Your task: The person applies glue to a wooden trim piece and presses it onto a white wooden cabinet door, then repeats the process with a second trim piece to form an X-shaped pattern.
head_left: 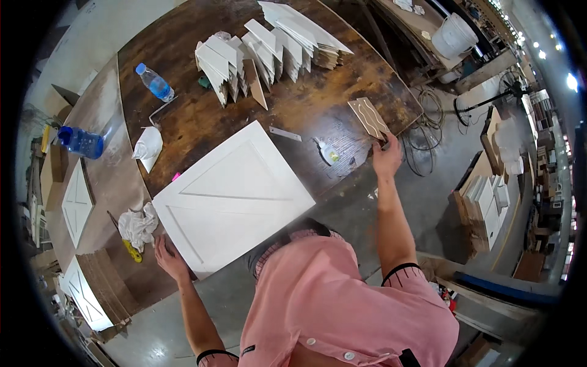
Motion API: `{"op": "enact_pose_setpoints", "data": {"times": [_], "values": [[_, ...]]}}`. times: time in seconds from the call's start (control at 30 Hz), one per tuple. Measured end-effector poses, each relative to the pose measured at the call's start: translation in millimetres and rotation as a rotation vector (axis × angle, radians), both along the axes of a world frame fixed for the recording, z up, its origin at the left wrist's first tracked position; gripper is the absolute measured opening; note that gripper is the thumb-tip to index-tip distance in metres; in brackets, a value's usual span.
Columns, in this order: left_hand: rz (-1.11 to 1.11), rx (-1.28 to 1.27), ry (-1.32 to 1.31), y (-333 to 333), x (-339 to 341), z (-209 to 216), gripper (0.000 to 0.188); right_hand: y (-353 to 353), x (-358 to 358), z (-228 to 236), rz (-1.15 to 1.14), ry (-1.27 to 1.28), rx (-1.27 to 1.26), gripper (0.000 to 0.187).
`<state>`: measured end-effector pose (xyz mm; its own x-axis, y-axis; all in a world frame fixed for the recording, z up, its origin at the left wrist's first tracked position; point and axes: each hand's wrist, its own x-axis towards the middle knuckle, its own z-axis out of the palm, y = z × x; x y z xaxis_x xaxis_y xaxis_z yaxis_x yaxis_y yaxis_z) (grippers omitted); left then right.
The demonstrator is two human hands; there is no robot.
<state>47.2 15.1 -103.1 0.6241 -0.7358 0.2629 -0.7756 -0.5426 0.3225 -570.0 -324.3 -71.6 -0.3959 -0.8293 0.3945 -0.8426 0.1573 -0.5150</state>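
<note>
A large white panel [238,229] with recessed triangular sections lies at a slant on the worktable, right in front of me. My left hand [171,260] is beside its lower left edge, fingers stretched out and apart; whether they touch the edge I cannot tell. Out to the right, my right hand [387,158] grips the near end of a small brown board [368,118] at the table's right edge. Wavy white lines of what looks like glue run along the board's upper face. Between panel and board sit a small glue bottle [328,153] and a flat metal strip [285,134].
Stacked white pieces [269,49] fill the far side. To the left are a water bottle [155,82], a blue jug [81,142], a white bag [147,147], a crumpled cloth [138,226] and a yellow-handled tool [132,251]. A fan [510,85] and stacked panels [486,208] stand right.
</note>
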Motion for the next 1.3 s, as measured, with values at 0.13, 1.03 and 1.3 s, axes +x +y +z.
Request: {"op": "enact_pose_setpoints", "data": {"times": [0.13,1.03,1.3], "values": [[-0.042,0.001,-0.009,-13,-4,1,0.037,-1,-27,-6,0.016,0.054,0.083,0.040],[-0.568,-0.220,-0.338,-76,-112,129,0.046,146,253,109,0.853,-1.397,1.372,0.029],[-0.569,-0.014,0.099,-58,-89,142,0.042,140,294,110,0.905,-1.083,0.931,0.024]]}}
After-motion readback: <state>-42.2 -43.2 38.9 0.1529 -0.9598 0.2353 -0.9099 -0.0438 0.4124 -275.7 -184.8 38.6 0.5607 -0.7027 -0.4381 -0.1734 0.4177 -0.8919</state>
